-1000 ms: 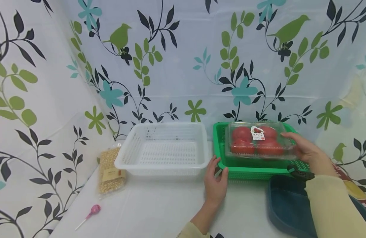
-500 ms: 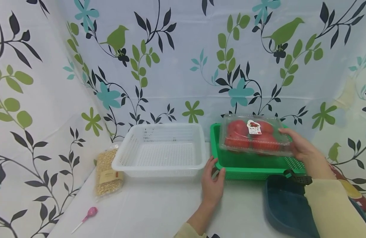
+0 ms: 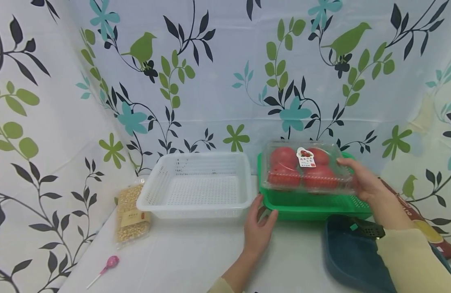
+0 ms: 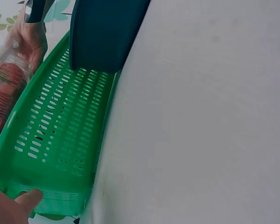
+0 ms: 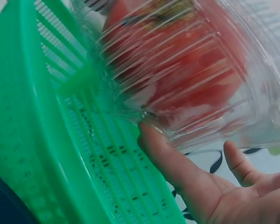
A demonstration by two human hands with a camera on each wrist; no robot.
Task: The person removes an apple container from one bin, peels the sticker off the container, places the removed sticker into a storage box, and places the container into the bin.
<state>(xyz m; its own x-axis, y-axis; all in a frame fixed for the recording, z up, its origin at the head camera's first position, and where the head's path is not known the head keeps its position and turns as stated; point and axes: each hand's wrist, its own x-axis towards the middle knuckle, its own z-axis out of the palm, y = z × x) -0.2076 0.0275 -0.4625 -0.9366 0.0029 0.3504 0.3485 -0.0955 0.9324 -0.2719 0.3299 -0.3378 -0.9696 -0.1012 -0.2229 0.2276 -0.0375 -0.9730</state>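
My right hand (image 3: 368, 183) grips the right end of a clear plastic box (image 3: 307, 160) with several tomatoes (image 3: 322, 175) in it. The box is tilted above the green basket (image 3: 317, 213), overlapping its back part; a white label sits on the lid. In the right wrist view, the thumb presses against the box's ribbed wall (image 5: 177, 74); the fingers under it are partly hidden. My left hand (image 3: 256, 234) touches the basket's front left corner, thumb at the front and fingers along the left side. That thumb (image 4: 30, 200) lies against the basket's end in the left wrist view.
Left of the green basket stands a white basket (image 3: 196, 211). A bag of yellow grains (image 3: 132, 215) and a pink lollipop (image 3: 112, 261) lie farther left. A dark blue container (image 3: 350, 256) stands in front right, under my right sleeve, beside a reddish-brown packet (image 3: 430, 232).
The box of tomatoes, held in my right hand, has risen a little and shifted left over the green basket. My left hand stays at the basket's corner. The whole view has shifted slightly.
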